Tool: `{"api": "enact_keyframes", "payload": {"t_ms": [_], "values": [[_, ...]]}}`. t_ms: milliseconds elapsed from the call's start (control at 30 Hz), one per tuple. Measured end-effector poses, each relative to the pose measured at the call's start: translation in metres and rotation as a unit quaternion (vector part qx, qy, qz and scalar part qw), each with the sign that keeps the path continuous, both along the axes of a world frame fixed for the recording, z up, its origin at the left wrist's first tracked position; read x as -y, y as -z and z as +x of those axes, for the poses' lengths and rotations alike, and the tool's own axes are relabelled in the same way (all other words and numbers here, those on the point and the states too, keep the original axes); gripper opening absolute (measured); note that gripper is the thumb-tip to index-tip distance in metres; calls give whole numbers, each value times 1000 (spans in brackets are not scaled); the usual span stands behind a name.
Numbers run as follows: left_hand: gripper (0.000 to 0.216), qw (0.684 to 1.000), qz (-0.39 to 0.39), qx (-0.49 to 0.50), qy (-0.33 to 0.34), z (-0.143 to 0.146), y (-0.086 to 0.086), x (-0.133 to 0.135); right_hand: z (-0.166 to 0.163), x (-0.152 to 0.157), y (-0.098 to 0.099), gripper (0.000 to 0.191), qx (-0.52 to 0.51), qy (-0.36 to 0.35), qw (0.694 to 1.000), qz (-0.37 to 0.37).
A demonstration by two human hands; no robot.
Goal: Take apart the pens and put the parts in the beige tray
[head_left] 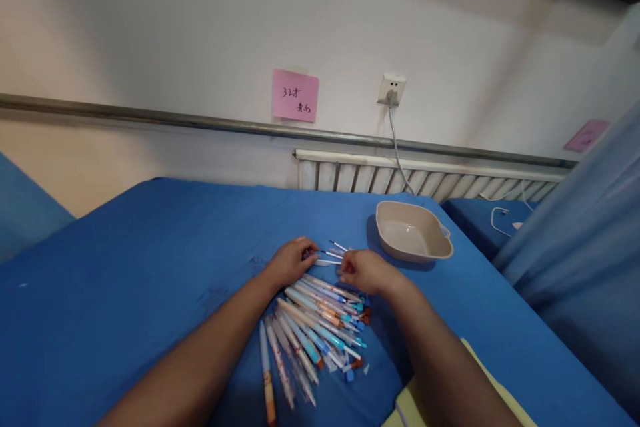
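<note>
With fingers curled toward the thumb on the left hand [293,261], poised near the dark tips of thin white sticks [333,254]; cannot tell whether clamped on one or only beside it. With fingers bent and bunched together on the right hand [367,270], placed at the opposite ends of the same sticks; cannot tell here either whether pinching or merely touching, the tips being too small and blurred. Just below both hands, see pens [310,328] spread in a fan on the blue sheet [150,267], many overlapping, with blue, orange and brown parts crowded toward the right ends. Note white scraps [367,369] just beside those ends. Beyond the right hand, well apart from the pens, see a beige basin [413,230] upright on the sheet. Under the right forearm in view, find a yellow cloth [417,407], partly hidden. Farther back, see a radiator [370,177], a rail [200,121], a pink note [295,95] with handwriting, and a socket [391,90] with a cord [397,150] plugged in. At far right, see a blue curtain [590,233].
</note>
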State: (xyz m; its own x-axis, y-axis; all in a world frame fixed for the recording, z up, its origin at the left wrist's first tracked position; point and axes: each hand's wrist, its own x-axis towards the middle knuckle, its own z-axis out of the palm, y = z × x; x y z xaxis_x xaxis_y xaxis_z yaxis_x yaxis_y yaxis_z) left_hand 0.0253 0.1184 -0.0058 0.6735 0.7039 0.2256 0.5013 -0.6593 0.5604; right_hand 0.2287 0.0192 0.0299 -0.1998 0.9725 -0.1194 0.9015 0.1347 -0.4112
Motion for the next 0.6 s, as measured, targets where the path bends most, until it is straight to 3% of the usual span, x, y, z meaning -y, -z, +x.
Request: {"api": "enact_keyframes", "payload": {"t_ms": [133,233,433,600], "values": [[20,999,-29,28,-6,0,-3,1,-13,1,9,22,-22,-55,998,-33],[25,998,-51,36,2,-1,-5,4,-14,-3,19,18,-30,-67,997,-11],[33,984,-147,73,65,0,-10,8,1,-17,41,18,-208,4,978,-24],[34,991,-120,23,49,3,-11,10,1,-24,53,15,-285,35,958,12]]}}
